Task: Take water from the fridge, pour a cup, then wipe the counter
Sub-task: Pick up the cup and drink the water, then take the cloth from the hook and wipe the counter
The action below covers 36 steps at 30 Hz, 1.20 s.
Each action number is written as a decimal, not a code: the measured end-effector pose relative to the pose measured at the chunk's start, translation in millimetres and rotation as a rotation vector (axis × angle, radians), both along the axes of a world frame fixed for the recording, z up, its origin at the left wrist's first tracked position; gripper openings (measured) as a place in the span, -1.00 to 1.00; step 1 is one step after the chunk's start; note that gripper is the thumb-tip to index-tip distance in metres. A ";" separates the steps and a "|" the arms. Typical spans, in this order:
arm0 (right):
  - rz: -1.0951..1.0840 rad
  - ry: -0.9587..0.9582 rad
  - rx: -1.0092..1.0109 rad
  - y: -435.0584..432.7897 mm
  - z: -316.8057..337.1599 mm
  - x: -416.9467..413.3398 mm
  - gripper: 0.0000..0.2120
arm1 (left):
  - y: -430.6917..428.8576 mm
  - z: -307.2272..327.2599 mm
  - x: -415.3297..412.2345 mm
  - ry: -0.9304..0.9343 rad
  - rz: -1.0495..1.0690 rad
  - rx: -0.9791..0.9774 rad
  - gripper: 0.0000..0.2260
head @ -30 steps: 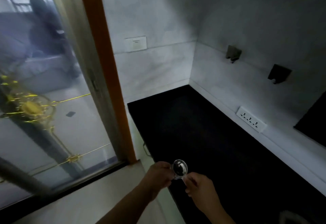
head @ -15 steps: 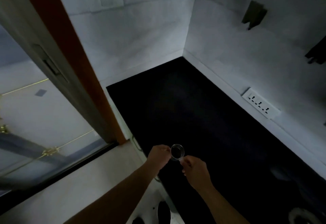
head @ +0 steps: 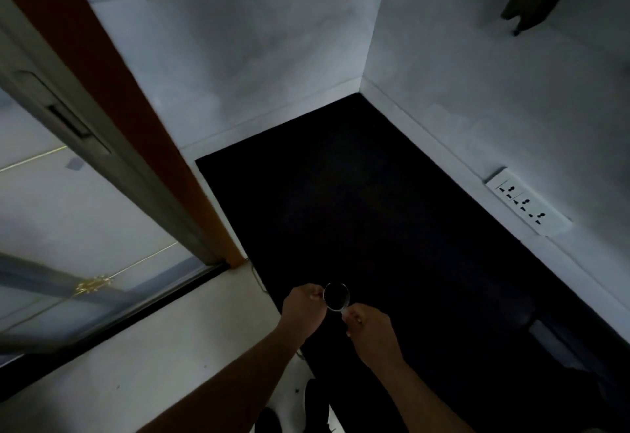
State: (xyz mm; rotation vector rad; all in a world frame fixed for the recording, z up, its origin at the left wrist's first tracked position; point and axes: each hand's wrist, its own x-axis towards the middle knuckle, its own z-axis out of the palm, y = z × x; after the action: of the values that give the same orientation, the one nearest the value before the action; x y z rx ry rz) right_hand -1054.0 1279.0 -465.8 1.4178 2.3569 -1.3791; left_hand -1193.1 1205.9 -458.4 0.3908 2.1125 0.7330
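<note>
Both hands grip cup [head: 336, 296], head view: left hand [head: 303, 310] curled at its left wall, right hand [head: 370, 330] pinching near-right rim. Cup sits between them, mouth up toward camera, over front-left edge of black counter [head: 375, 211]. Set-down spot likely straight ahead, with both hands equally near.

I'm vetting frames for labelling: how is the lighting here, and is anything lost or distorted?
Head view: dim overall, brightest at the glass door on the left; the black counter reads as a near-featureless dark patch; the glass cup between left hand and right hand shows mainly as a faint rim; wide-angle lens slants the walls.
</note>
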 end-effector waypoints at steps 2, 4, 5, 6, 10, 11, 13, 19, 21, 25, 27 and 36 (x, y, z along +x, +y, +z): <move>-0.002 -0.006 -0.001 -0.1 -1.6 -0.2 -0.66 | 0.4 2.3 1.2 0.047 -0.043 -0.014 -0.83; 0.011 -0.019 -0.005 -0.5 0.1 0.2 -0.66 | 0.4 5.6 2.6 0.066 -0.055 -0.016 -0.85; 0.014 -0.024 -0.019 -0.4 2.6 0.1 -0.68 | 0.6 8.4 3.1 0.073 -0.056 -0.015 -0.86; 0.020 -0.027 -0.038 -0.3 5.7 -0.3 -0.71 | 0.4 10.7 3.5 0.075 -0.066 -0.021 -0.88; 0.060 -0.039 -0.018 -2.0 23.6 -0.3 -0.85 | -5.5 27.5 6.8 0.064 -0.084 -0.042 -0.91; 0.051 -0.050 -0.001 -3.2 27.5 0.3 -0.83 | -8.7 32.6 7.1 0.046 -0.050 -0.040 -0.89; 0.041 -0.060 0.047 -5.5 39.5 4.0 -0.77 | -15.2 43.5 7.0 0.058 -0.013 -0.029 -0.80; 0.125 -0.092 0.250 -20.8 85.2 26.2 -0.84 | -35.2 87.5 12.7 0.254 -0.196 0.081 -0.85; 0.132 -0.160 0.336 -29.7 102.9 32.9 -0.75 | -41.8 103.9 16.5 0.352 -0.313 0.146 -0.88; 0.072 -0.314 0.496 -66.5 147.3 57.1 -0.68 | -53.5 133.4 35.8 0.556 -0.578 0.305 -0.83; -0.007 -0.352 0.543 -87.3 164.4 71.7 -0.67 | -57.5 147.6 52.3 0.664 -0.748 0.325 -0.75; -0.340 -0.528 0.537 -188.2 208.5 200.3 -0.66 | -97.0 185.5 187.0 0.787 -1.267 0.401 -0.67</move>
State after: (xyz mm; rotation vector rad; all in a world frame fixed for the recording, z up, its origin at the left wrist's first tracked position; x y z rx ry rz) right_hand -853.8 1090.8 -257.3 2.0680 2.2602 -0.3007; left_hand -1006.1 1108.9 -272.9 2.2374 1.7672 0.1890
